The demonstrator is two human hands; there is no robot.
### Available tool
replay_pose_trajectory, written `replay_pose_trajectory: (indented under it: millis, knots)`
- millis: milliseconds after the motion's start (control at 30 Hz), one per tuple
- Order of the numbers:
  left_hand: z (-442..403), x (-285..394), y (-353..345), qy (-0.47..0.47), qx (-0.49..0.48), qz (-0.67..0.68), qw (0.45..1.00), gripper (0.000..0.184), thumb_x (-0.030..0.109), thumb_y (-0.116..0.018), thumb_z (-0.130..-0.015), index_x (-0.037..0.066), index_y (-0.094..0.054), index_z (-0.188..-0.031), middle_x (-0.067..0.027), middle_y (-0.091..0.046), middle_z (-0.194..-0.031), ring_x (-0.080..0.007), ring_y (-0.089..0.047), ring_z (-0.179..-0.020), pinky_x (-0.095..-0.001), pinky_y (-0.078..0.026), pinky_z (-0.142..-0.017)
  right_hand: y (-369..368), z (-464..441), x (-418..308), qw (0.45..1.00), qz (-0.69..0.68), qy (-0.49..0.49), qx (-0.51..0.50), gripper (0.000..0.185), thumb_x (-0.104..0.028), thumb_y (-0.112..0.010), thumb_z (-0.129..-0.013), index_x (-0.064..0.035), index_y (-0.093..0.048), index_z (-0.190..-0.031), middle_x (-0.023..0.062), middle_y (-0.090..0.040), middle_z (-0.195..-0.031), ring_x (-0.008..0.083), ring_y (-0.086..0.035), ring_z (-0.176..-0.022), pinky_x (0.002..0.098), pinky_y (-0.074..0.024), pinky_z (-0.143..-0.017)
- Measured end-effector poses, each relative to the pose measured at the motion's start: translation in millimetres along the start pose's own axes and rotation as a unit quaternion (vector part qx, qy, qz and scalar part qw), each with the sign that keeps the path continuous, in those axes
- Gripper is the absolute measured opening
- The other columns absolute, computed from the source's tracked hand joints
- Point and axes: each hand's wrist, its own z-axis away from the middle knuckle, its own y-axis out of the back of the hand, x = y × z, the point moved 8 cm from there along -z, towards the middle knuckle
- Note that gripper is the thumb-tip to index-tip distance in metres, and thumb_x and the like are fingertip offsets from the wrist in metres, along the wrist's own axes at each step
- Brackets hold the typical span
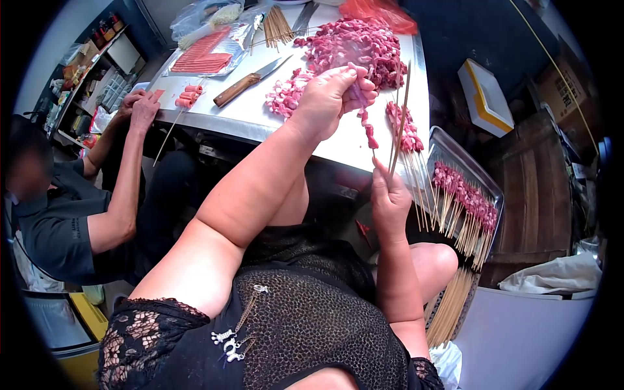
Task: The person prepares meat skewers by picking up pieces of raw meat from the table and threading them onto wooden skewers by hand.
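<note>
My left hand [341, 91] is closed in a pinch around the upper part of a skewer threaded with small pieces of meat [368, 127], over the table. Lower and to the right, my right hand [390, 195] grips the bare lower end of that skewer and a few more bare bamboo skewers [404, 107] that point upward. Behind my left hand lies a large pile of cut raw meat [364, 49]. Some finished meat skewers [406, 133] rest at the table's right edge, their sticks hanging over it.
A metal tray [497, 195] of meat skewers stands at the right, above bundled bare sticks [452, 305]. A knife [244, 84], sliced meat in plastic [201, 60] and rolled pieces [189, 96] lie on the table [247, 120]. A co-worker [84, 208] sits at the left.
</note>
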Motion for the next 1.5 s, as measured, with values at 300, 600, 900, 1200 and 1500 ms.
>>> replay_pose_trajectory:
  millis: [300, 600, 900, 1200, 1500]
  knots:
    - [1.6, -2.2, -10.3, -0.032, -0.032, 0.019, 0.999, 0.021, 0.012, -0.039, -0.096, -0.001, -0.051, -0.107, -0.0094, -0.061, -0.088, -0.0200, -0.063, -0.083, -0.0361, -0.053, -0.082, -5.2, -2.8, 3.8, 1.000, -0.012, -0.016, -0.008, 0.023, -0.011, -0.056, -0.091, -0.0040, -0.064, -0.111, -0.0053, -0.054, -0.072, 0.0015, -0.044, -0.062, 0.0174, -0.0371, -0.057]
    - [-2.1, 7.5, -5.6, -0.071, -0.006, 0.084, 0.994, 0.024, 0.019, -0.033, -0.091, 0.004, -0.052, -0.086, -0.0088, -0.058, -0.077, -0.0242, -0.062, -0.073, -0.0431, -0.054, -0.075, -16.9, -8.0, 1.4, 0.997, -0.044, -0.060, -0.026, 0.022, -0.011, -0.056, -0.091, -0.0044, -0.065, -0.110, -0.0023, -0.060, -0.077, 0.0039, -0.052, -0.068, 0.0189, -0.0443, -0.065]
    - [-2.0, 5.4, -2.2, -0.083, 0.023, 0.076, 0.993, 0.020, 0.021, -0.033, -0.089, 0.009, -0.047, -0.084, -0.0027, -0.048, -0.067, -0.0160, -0.052, -0.054, -0.0368, -0.055, -0.065, -25.1, -5.8, -15.1, 1.000, -0.015, 0.016, -0.019, 0.022, -0.009, -0.056, -0.091, -0.0043, -0.064, -0.110, -0.0050, -0.055, -0.071, 0.0024, -0.045, -0.062, 0.0169, -0.0402, -0.059]
    - [-5.6, 8.2, -6.3, -0.049, -0.001, 0.104, 0.993, 0.016, 0.018, -0.032, -0.087, 0.010, -0.044, -0.079, -0.0032, -0.046, -0.062, -0.0178, -0.044, -0.048, -0.0462, -0.052, -0.069, -48.3, -1.5, -4.2, 0.934, -0.279, -0.198, -0.105, 0.024, -0.011, -0.052, -0.093, -0.0033, -0.057, -0.115, -0.0077, -0.039, -0.059, 0.0018, -0.031, -0.045, 0.0165, -0.0268, -0.040]
    - [1.3, 5.4, -13.7, -0.019, -0.052, 0.139, 0.989, 0.015, 0.017, -0.031, -0.086, 0.011, -0.043, -0.078, -0.0040, -0.046, -0.063, -0.0168, -0.043, -0.048, -0.0479, -0.049, -0.084, -69.5, 9.5, -7.6, 0.808, -0.481, -0.285, -0.185, 0.027, -0.014, -0.046, -0.095, -0.0046, -0.052, -0.120, -0.0047, -0.029, -0.054, 0.0046, -0.023, -0.037, 0.0179, -0.0216, -0.033]
